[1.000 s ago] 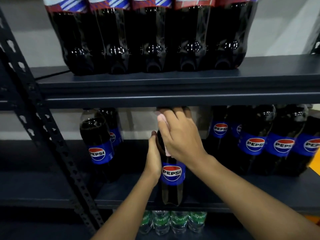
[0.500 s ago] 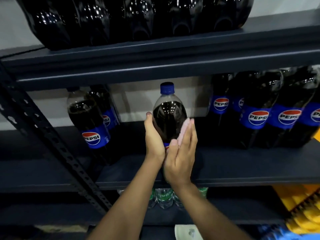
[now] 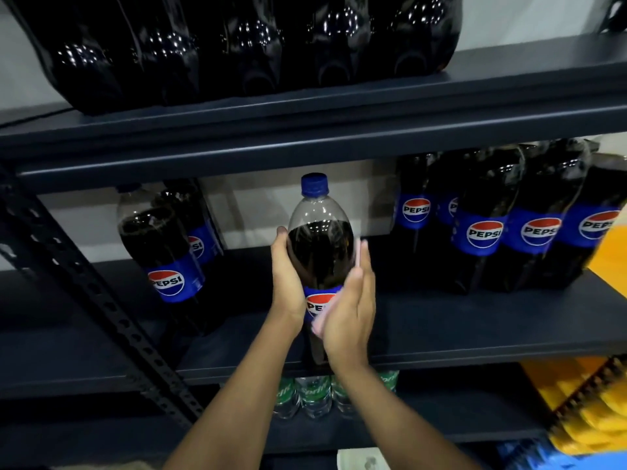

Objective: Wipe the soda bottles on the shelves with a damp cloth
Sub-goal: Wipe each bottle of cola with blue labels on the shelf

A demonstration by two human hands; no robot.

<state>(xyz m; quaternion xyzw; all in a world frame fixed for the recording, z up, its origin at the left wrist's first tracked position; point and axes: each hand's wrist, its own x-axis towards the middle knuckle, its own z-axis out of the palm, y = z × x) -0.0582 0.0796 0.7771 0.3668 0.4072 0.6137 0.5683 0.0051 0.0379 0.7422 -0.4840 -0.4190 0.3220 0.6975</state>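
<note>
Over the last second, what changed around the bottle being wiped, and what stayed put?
The right hand, pressing the pink cloth, slid down the bottle from its top to its right side by the label, so the blue cap now shows. The left hand kept gripping the left side; the bottle stayed upright, and the other bottles did not move.

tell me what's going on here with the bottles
A person is wiping a Pepsi bottle that stands at the front of the middle shelf. The left hand grips the bottle's left side, while the right hand, fingers straight, presses a pink cloth against its right side at the label. More Pepsi bottles stand on either side, and Sprite bottles sit on the shelf below.
</note>
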